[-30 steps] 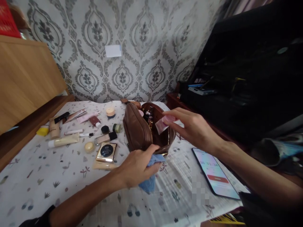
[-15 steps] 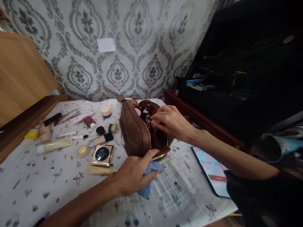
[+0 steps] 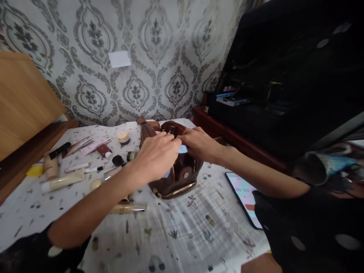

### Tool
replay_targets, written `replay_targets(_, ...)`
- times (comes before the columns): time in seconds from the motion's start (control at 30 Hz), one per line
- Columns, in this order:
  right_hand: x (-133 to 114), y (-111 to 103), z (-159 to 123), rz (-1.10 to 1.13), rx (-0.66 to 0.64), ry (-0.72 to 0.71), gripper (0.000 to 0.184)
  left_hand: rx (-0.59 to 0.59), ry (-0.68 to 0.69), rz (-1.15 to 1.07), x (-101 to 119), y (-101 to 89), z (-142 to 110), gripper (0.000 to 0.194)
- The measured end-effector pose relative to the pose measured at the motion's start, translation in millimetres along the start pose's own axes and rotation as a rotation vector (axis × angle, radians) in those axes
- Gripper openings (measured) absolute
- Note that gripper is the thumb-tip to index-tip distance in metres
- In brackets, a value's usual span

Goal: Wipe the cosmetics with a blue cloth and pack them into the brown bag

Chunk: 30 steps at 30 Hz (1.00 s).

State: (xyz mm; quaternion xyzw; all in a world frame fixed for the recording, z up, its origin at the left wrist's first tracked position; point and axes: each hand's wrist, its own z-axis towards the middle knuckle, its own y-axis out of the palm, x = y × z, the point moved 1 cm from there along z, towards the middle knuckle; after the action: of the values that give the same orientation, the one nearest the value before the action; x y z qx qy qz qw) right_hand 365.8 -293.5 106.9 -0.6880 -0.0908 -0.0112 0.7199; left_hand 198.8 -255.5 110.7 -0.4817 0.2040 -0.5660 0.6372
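A brown leather pouch [image 3: 173, 191] stands unzipped on the cloth-covered table, with a few cosmetic items [image 3: 171, 130] showing in its opening. My left hand [image 3: 159, 153] is over the pouch, its fingers closed on a blue cloth [image 3: 182, 149]; most of the cloth is hidden. Right against it, above the pouch's far right side, my right hand [image 3: 200, 143] has its fingers curled inward. What those fingers hold is hidden behind the left hand and the cloth.
Several cosmetics lie to the left, among them a cream tube [image 3: 64, 182], a jar [image 3: 123, 137] and a gold-coloured tube [image 3: 127, 208]. A phone [image 3: 241, 189] lies to the right. A wooden panel [image 3: 27, 98] and a dark screen-like object [image 3: 292, 68] flank the table.
My left hand has lifted the blue cloth from the pouch's front edge up to my right hand. My right hand stays over the pouch; the pink item in its fingers is now hidden.
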Motion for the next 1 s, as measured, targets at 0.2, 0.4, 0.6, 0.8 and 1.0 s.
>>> replay_targets(0.2, 1, -4, 1, -0.079, -0.071, -0.053, 0.024, -0.672, 0.037, 0.505, 4, 7.4, 42, 0.021)
replay_targets(0.4, 2, -2, 3, -0.094, -0.076, -0.056, 0.022, -0.830, 0.071, 0.531, 5, 6.7, 38, 0.032)
replay_targets(0.6, 2, -13, -2, -0.100, -0.092, -0.094, 0.019, -0.793, 0.014, 0.495, -5, 7.6, 36, 0.031)
replay_targets(0.8, 9, -36, -21, -0.062, 0.080, -0.190, 0.017, -0.234, 0.046, 0.244, -15, 7.9, 6, 0.020)
replay_targets(1.0, 19, -40, -47, 0.051, 0.196, -0.242, 0.029, 0.180, 0.150, -0.063, -26, -8.4, -44, 0.019)
